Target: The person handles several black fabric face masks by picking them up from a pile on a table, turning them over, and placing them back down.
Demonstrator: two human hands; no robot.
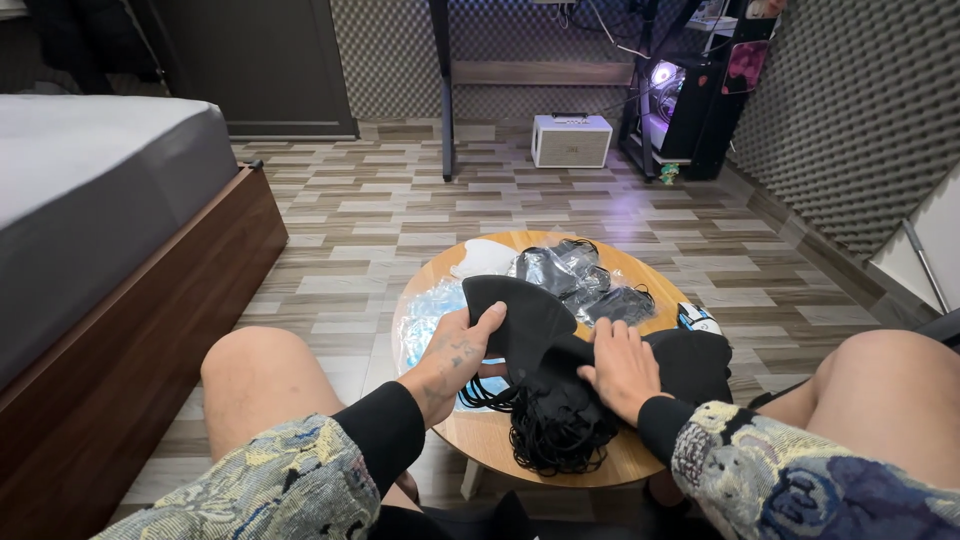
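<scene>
Obs.: your left hand (pixel 452 356) has its grip clamped on a single black face mask (pixel 520 318), thumb on top and fingers beneath, holding it fanned out above the small round wooden table (pixel 480 430). Your right hand (pixel 622 368) lies flat, fingers together, pressing on the stack of black masks (pixel 555 420) at the near edge of the table; it pins rather than grasps. Ear loops from the stack spill in a tangle over the table rim toward you. Behind: a clear bag of black masks (pixel 580 278), a white mask (pixel 483 258), and light blue masks in plastic (pixel 425 322) at the left. A black pouch (pixel 700 362) lies just beside your right hand. Note on technique (judgement only): keep the right palm firm on the pile so only the top mask lifts, and draw the left hand up and away slowly so its loops slide free of the tangle instead of dragging neighbours along. Pinch near the centre fold, not the loops, which will likely stretch or snag.
</scene>
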